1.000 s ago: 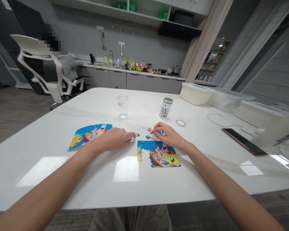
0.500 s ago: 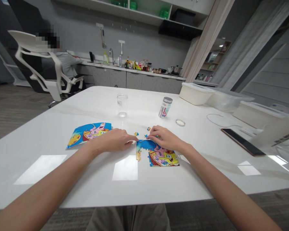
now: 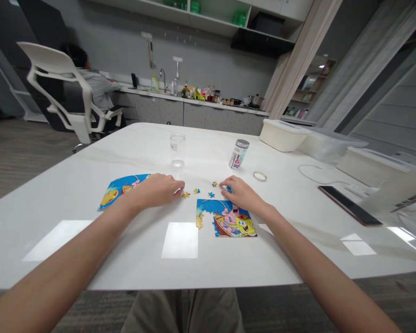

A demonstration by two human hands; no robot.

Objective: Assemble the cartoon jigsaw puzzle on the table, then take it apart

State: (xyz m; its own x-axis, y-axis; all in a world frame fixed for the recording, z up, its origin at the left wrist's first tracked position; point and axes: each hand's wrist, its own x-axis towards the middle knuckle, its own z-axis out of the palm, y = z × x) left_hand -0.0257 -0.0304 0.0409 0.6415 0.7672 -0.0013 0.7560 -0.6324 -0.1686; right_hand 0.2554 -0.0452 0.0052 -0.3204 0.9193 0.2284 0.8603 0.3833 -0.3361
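A partly joined jigsaw puzzle (image 3: 234, 222) with cartoon figures on blue lies flat on the table, its lower left part showing bare table. My left hand (image 3: 161, 189) hovers left of it, fingers loosely bent and slightly apart, beside a yellow puzzle piece (image 3: 186, 195). Beneath that hand and forearm, a picture sheet (image 3: 113, 192) of the same scene is partly covered. Beyond the puzzle's top edge, my right hand (image 3: 241, 192) is open, thumb and forefinger apart, with a blue piece (image 3: 229, 189) partly under it. More loose pieces (image 3: 211, 195) lie between the hands.
A clear jar (image 3: 177, 150) and a silver-lidded printed can (image 3: 239, 154) stand farther back, with a round lid (image 3: 260, 176) close by. Storage boxes (image 3: 284, 135), a cable and a dark phone-like slab (image 3: 348, 205) occupy the right side. A person (image 3: 100, 88) sits by the counter.
Both hands have let go of the puzzle's top edge. My left hand has moved left and away, uncovering a yellow piece; my right hand has shifted slightly right and up.
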